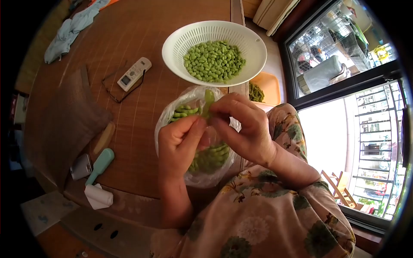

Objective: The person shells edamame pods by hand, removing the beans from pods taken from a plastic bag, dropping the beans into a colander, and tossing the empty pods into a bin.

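Between both hands is a green soybean pod [209, 98], its upper end sticking up above the fingertips. My left hand [178, 144] pinches its lower end with thumb and forefinger. My right hand [246, 124] has its fingers closed around the pod from the other side. Below the hands lies a clear plastic bag [163, 129] with many whole pods [213, 157] inside, partly hidden by the hands. Just beyond the bag, a white colander [172, 56] holds a heap of shelled green beans [215, 60].
An orange container [272, 86] with empty-looking pods sits lower, right of the colander. On the table's left are a remote control [134, 74], glasses [112, 95], a teal-handled brush-like object [101, 163], a phone-like device [81, 167] and a white roll [99, 197]. A glass door stands at right.
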Demonstrator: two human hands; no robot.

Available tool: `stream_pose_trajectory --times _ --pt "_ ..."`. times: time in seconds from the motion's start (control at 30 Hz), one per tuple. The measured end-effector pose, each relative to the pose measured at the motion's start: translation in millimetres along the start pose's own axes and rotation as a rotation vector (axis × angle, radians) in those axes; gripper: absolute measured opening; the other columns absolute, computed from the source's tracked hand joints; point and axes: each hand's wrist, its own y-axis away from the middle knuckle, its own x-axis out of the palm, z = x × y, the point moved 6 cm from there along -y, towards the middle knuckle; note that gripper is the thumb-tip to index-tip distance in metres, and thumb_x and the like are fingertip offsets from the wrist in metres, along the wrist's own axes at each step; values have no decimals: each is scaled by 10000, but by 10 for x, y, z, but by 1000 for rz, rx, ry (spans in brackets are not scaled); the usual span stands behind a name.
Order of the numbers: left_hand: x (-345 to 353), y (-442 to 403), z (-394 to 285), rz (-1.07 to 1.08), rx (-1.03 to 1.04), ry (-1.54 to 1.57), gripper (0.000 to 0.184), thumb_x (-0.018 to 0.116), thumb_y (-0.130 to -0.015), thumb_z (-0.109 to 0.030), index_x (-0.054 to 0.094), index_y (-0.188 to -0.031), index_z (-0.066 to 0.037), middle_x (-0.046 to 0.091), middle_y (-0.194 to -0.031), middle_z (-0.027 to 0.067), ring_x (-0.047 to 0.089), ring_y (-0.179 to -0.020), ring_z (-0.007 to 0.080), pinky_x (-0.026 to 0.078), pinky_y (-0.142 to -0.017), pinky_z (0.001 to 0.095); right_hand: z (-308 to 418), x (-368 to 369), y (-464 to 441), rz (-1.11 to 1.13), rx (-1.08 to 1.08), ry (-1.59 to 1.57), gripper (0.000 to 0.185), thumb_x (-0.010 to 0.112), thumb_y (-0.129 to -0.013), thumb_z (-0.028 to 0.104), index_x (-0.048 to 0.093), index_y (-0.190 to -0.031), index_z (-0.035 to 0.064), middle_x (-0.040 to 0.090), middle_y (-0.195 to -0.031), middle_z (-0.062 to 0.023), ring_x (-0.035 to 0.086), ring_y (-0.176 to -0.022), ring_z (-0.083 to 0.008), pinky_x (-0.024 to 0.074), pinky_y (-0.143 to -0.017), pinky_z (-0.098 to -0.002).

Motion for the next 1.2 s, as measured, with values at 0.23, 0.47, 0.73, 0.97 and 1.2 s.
stream_pose_trajectory --times 0.23,0.47,0.73,0.97,1.2 --pt "-41 10 -32 -60 10 -148 195 572 -948 -82 603 -791 29 500 -585 -26 429 -558 24 322 -480 215 65 50 19 -3 -174 129 206 715 -758 -7 660 -955 12 611 -892 -137 634 -780 -300 516 -648 -355" --pt "18 28 -224 -133 143 -422 254 566 -934 -70 492 -709 19 410 -549 70 348 -536 73 302 -465 288 29 71 4 48 -63 100 223 711 -767 -22 637 -974 11 598 -886 -100 618 -723 -206 502 -608 -301" --pt "-6 14 -176 -163 180 -499 237 558 -942 -110 551 -743 18 458 -564 64 393 -520 96 331 -475 292 -105 45 -34 140 67 58 181 680 -760 -10 583 -910 20 578 -777 -103 612 -677 -214 496 -604 -314" --pt "-27 31 -196 -165 121 -383 144 627 -910 -116 636 -862 19 551 -597 74 496 -529 91 389 -493 270 -479 -356 -441 -36 67 224 168 593 -838 -54 586 -994 8 610 -895 -56 610 -826 -122 503 -696 -259" --pt "4 24 -191 -88 202 -475 118 675 -864 -103 638 -875 9 616 -661 102 561 -541 161 423 -508 297 -529 -305 -366 103 186 67 172 626 -879 64 626 -1041 5 637 -885 -118 623 -730 -185 511 -662 -301"
